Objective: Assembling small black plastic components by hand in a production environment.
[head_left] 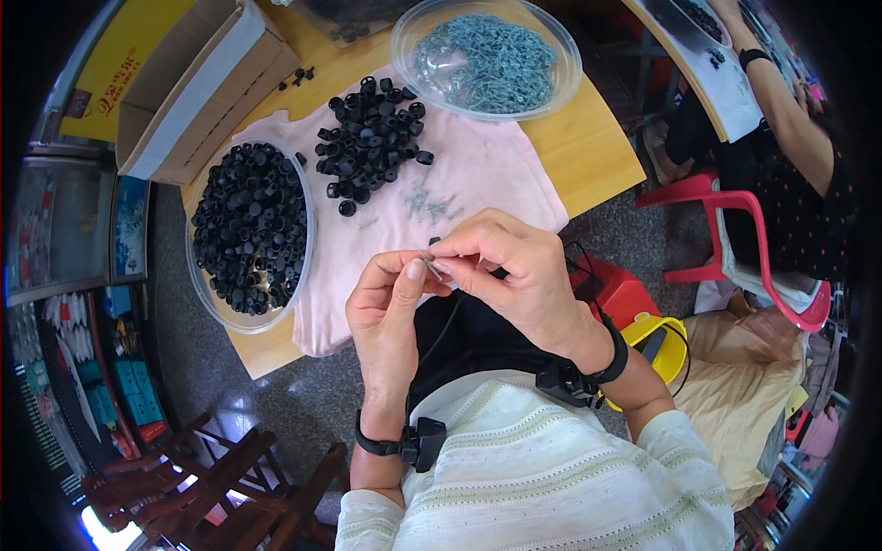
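Note:
My two hands meet fingertip to fingertip above the near edge of the pink cloth [524, 197]. A small metal screw [433, 269] shows between the pinched fingers of my left hand [390, 298] and my right hand [514, 271]. At the right index fingertip sits a small black piece [435, 241], mostly hidden. Just beyond the hands, several loose screws [427, 204] are scattered on the cloth. A pile of black plastic caps [372, 138] rests farther back, and a clear round tub [310, 248] of similar black parts stands on the left.
A clear bowl [577, 83] full of screws stands at the back of the wooden table [602, 156]. An open cardboard box [207, 96] is at the back left. To the right are a red plastic chair [767, 216], another person's arm [790, 119] and a yellow bucket [675, 354].

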### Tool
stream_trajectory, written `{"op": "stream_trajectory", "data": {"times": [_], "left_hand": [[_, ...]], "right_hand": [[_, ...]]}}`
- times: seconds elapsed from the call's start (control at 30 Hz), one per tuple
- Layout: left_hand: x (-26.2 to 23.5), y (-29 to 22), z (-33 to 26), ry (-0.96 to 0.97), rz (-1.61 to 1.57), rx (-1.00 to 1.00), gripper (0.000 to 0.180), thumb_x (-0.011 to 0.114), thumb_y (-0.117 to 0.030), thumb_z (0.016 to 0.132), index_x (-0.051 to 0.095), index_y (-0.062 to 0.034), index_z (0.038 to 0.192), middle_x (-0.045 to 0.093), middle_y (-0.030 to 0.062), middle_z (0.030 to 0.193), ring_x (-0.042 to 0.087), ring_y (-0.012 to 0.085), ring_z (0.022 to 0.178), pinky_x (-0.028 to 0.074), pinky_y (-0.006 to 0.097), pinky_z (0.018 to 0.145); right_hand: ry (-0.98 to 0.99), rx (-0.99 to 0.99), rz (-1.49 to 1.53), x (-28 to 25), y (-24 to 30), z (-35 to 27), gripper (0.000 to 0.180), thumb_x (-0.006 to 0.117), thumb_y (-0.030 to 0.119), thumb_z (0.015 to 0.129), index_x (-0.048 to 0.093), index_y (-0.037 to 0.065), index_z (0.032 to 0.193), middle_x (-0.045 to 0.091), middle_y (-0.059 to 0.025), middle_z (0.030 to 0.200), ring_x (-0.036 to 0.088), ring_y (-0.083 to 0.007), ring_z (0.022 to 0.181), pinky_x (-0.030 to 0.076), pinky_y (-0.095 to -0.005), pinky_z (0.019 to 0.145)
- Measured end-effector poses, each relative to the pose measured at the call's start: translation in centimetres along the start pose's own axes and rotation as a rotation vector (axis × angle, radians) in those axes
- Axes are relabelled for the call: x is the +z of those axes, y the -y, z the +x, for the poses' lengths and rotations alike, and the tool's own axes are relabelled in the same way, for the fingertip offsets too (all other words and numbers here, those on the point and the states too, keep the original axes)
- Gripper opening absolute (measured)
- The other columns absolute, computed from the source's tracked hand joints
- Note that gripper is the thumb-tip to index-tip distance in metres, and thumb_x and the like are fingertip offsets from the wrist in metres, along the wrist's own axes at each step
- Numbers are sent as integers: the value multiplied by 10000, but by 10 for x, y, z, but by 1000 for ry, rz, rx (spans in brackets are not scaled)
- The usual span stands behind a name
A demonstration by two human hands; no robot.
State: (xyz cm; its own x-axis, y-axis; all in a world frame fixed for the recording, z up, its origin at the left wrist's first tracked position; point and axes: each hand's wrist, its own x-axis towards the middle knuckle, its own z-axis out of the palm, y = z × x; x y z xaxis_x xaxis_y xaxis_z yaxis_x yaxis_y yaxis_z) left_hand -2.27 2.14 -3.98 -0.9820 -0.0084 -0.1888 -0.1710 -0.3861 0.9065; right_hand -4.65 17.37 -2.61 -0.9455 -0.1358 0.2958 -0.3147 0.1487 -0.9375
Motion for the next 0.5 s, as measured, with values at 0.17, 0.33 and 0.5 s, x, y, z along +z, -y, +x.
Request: {"op": "stream_trajectory", "data": {"times": [0.17, 0.33, 0.5], "left_hand": [[4, -3, 1, 14, -37, -56, 162, 560, -169, 970, 586, -9, 969, 646, 82, 861, 620, 140, 740, 514, 265, 694], [3, -2, 3, 79, -169, -146, 132, 547, -163, 974, 564, -32, 963, 635, 74, 847, 613, 140, 745, 502, 277, 671], [-4, 2, 4, 105, -134, -135, 118, 566, -138, 960, 564, -28, 1002, 635, 74, 876, 616, 135, 755, 509, 276, 695]], "right_hand": [[-6, -38, -39, 0, -3, -2, 149, 693, -29, 779, 674, 20, 919, 605, -75, 814, 610, -179, 699, 494, -273, 594], [-13, -155, -141, -1, -4, 0, 172, 698, -27, 765, 677, 24, 928, 610, -75, 834, 611, -203, 740, 500, -284, 618], [13, -278, -206, -2, -6, 1, 186, 691, -38, 752, 649, 7, 928, 604, -83, 823, 600, -241, 756, 498, -304, 638]]}}
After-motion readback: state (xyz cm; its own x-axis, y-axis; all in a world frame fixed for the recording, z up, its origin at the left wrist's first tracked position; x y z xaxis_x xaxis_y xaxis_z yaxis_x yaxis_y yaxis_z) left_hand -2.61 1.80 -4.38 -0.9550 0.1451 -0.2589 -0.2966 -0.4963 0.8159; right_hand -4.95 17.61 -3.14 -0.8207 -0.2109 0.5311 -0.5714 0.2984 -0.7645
